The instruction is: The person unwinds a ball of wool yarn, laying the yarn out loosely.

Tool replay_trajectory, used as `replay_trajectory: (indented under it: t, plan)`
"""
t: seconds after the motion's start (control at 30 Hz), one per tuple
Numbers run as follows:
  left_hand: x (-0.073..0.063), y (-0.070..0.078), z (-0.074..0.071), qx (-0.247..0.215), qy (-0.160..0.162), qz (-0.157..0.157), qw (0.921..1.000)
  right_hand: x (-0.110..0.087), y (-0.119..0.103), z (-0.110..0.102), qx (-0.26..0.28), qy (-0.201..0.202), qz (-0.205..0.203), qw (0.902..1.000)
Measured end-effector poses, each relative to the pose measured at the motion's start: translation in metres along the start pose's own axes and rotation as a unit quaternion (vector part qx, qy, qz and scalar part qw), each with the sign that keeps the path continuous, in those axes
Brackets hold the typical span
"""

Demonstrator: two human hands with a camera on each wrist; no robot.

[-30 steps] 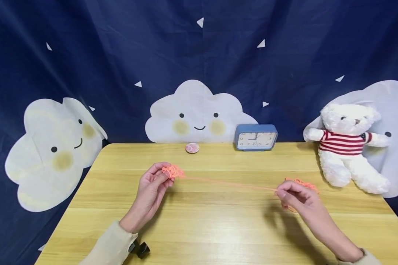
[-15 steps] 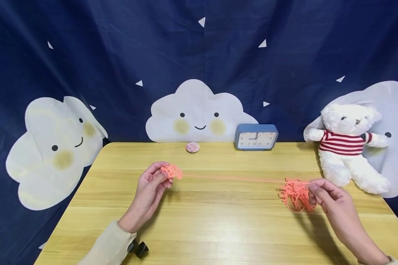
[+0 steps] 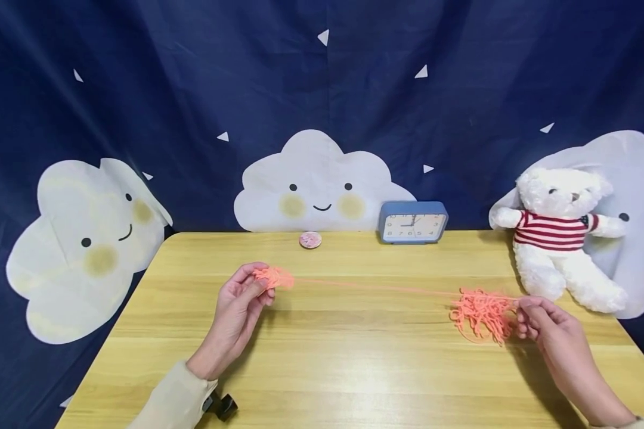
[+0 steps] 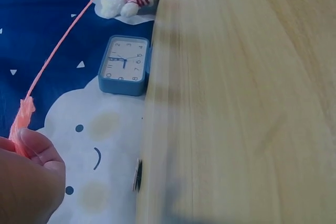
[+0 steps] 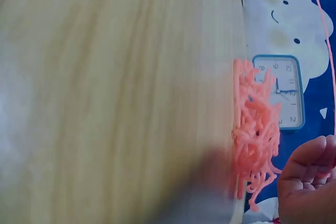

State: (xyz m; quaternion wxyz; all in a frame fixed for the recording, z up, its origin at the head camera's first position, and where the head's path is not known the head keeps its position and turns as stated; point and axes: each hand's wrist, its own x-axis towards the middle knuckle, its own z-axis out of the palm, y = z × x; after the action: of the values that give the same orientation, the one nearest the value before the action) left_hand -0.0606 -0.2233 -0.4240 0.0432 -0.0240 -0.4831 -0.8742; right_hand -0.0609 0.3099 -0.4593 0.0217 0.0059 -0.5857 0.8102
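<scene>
My left hand [image 3: 240, 310] pinches a small coral bundle of yarn [image 3: 272, 277] between thumb and fingers, above the left half of the table. From it a taut strand of yarn [image 3: 375, 287] runs across to my right hand [image 3: 560, 339], which pinches it between thumb and fingertips. A loose tangled pile of the same yarn [image 3: 482, 314] lies on the table just left of the right hand, below the strand. In the left wrist view the bundle [image 4: 22, 116] sticks out past the thumb. The right wrist view shows the pile [image 5: 257, 129] beside the right hand [image 5: 307, 177].
On the wooden table [image 3: 343, 369], a round pink patterned disc [image 3: 310, 239] and a blue clock [image 3: 413, 222] stand along the back edge. A white teddy bear [image 3: 560, 238] in a striped shirt sits at the back right. Behind hangs a dark blue curtain [image 3: 193, 71] with clouds.
My right hand has moved right, past the yarn pile, and the strand between the hands has grown longer. The pile is now uncovered. My left hand has barely shifted.
</scene>
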Motion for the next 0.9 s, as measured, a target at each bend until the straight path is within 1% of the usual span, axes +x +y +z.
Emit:
replay_trajectory:
  t: [0.13, 0.23, 0.33, 0.47, 0.57, 0.63, 0.7, 0.77, 0.8, 0.9]
  plan:
    - [0.001, 0.0, -0.001, 0.014, 0.006, 0.001, 0.9999, 0.004, -0.003, -0.004, -0.009, 0.018, 0.005, 0.9998]
    - [0.001, 0.0, -0.001, 0.026, 0.014, 0.004, 0.9996, 0.007, -0.006, -0.005, -0.031, 0.032, 0.012, 0.9989]
    - [0.0, 0.0, 0.0, 0.029, 0.017, 0.001, 0.9995, 0.01, -0.007, -0.007, -0.063, 0.037, 0.021, 0.9971]
    - [0.0, 0.001, -0.001, -0.004, 0.004, -0.007, 1.0, 0.013, -0.007, -0.009, -0.103, 0.044, 0.042, 0.9929]
    - [0.0, 0.002, -0.002, -0.031, -0.011, -0.004, 0.9995, 0.016, -0.007, -0.011, -0.134, 0.045, 0.06, 0.9882]
    - [0.0, 0.002, -0.002, -0.041, -0.018, 0.0, 0.999, 0.019, -0.007, -0.012, -0.152, 0.042, 0.072, 0.9848]
    - [0.0, 0.002, -0.001, -0.045, -0.019, -0.001, 0.9988, 0.021, -0.008, -0.013, -0.183, 0.037, 0.086, 0.9786]
    - [0.0, 0.003, -0.001, -0.049, -0.016, -0.006, 0.9986, 0.024, -0.009, -0.015, -0.227, 0.032, 0.1, 0.9681]
    - [0.0, 0.003, 0.0, -0.05, -0.013, -0.009, 0.9986, 0.026, -0.01, -0.016, -0.251, 0.028, 0.107, 0.9616]
    - [0.001, 0.003, 0.001, -0.05, -0.001, -0.015, 0.9986, 0.031, -0.013, -0.019, -0.327, 0.01, 0.122, 0.9371]
